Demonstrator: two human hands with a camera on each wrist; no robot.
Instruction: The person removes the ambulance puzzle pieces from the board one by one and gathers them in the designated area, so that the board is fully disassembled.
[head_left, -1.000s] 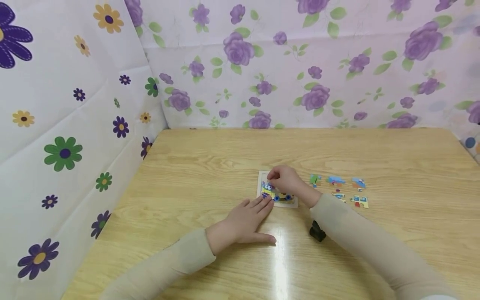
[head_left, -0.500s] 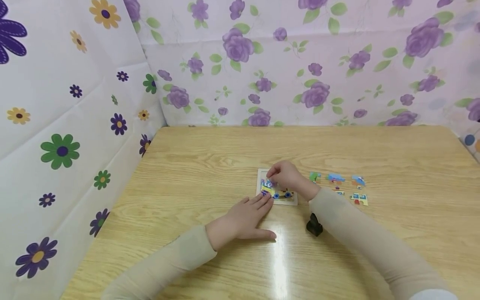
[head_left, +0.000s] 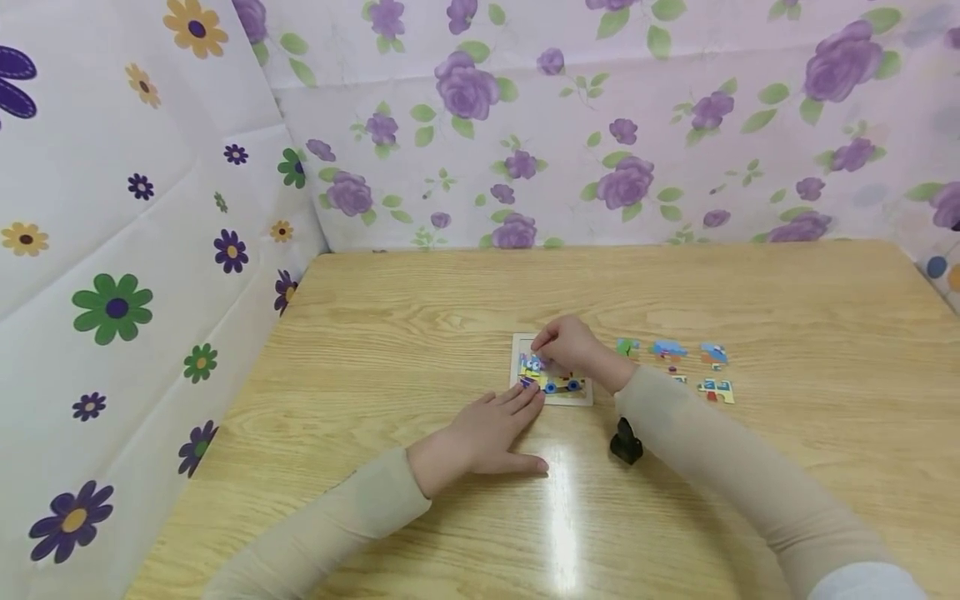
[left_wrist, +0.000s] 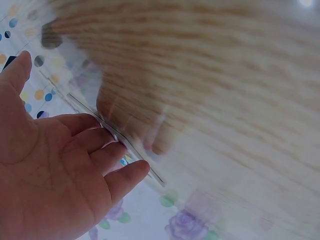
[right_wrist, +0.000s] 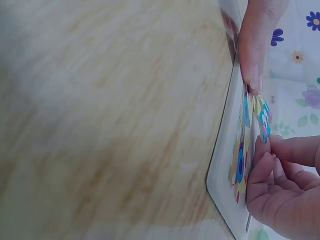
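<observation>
A small framed jigsaw puzzle [head_left: 515,371] with a pale border lies on the wooden table, part of its picture, with blue wheels, laid in. My left hand [head_left: 487,433] is spread flat, its straight fingertips resting on the puzzle's lower left edge. Over the puzzle's middle, my right hand [head_left: 572,343] pinches a puzzle piece [right_wrist: 264,117] with printed eyes between thumb and fingers. In the right wrist view that piece stands tilted up from the board, its far end by the left fingertips. The right hand hides much of the puzzle's upper right in the head view.
Several loose puzzle pieces [head_left: 668,348] lie right of the frame, some partly behind the right forearm. A small black object [head_left: 626,443] sits on the table [head_left: 405,333] near the right sleeve. Flower-printed cloth [head_left: 465,167] stands behind and at the left.
The view has shifted slightly. Both hands keep nearly the same place on the puzzle, the right still pinching the piece.
</observation>
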